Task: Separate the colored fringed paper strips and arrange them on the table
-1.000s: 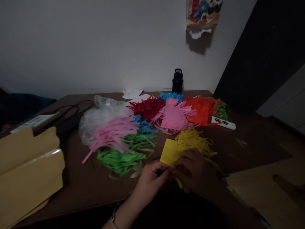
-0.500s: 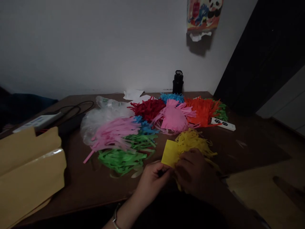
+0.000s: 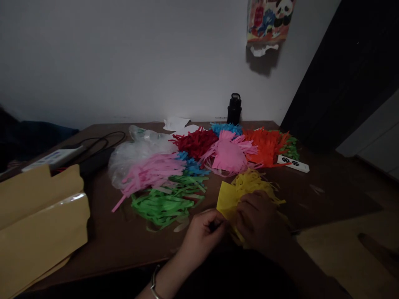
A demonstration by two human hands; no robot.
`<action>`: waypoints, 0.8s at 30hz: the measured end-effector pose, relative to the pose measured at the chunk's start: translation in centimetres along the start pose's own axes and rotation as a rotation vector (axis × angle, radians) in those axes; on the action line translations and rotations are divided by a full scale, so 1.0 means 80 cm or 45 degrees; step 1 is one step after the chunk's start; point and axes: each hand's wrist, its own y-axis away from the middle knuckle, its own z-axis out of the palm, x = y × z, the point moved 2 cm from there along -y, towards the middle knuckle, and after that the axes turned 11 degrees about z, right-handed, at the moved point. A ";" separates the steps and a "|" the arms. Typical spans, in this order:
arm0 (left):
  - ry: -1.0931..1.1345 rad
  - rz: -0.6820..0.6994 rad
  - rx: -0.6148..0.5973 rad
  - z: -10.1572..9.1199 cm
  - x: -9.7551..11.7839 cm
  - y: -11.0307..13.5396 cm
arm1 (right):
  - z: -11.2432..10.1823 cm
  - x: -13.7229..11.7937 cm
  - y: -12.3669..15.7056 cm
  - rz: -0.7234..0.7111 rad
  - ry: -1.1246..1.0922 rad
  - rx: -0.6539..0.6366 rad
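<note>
A yellow fringed paper (image 3: 227, 200) lies at the table's near edge, its flat uncut part to the left and its cut strips spreading behind and to the right. At its lower left corner, my left hand (image 3: 204, 230) pinches the edge between thumb and forefinger. My right hand (image 3: 257, 220) is closed over the fringed side, with fingers bent on the paper; its palm and thumb are hidden. Left of my hands lie green paper strips (image 3: 165, 205) and pale pink strips (image 3: 156, 168). Behind the yellow paper sits a pink fringed paper (image 3: 229, 155).
Dark red (image 3: 196, 142), blue (image 3: 226, 128) and orange fringed paper (image 3: 264, 145) sit farther back, beside a clear plastic bag (image 3: 137, 149). A black bottle (image 3: 234, 110) stands by the wall. Right is a white power strip (image 3: 293, 163); left, a tan folder (image 3: 40, 224).
The view has shifted slightly, so everything sits a little farther right. The flat part of the yellow paper has tilted somewhat; both hands keep their hold on it.
</note>
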 end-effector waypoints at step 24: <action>-0.059 0.057 -0.029 0.000 -0.001 0.003 | -0.002 -0.009 -0.005 -0.104 0.007 -0.119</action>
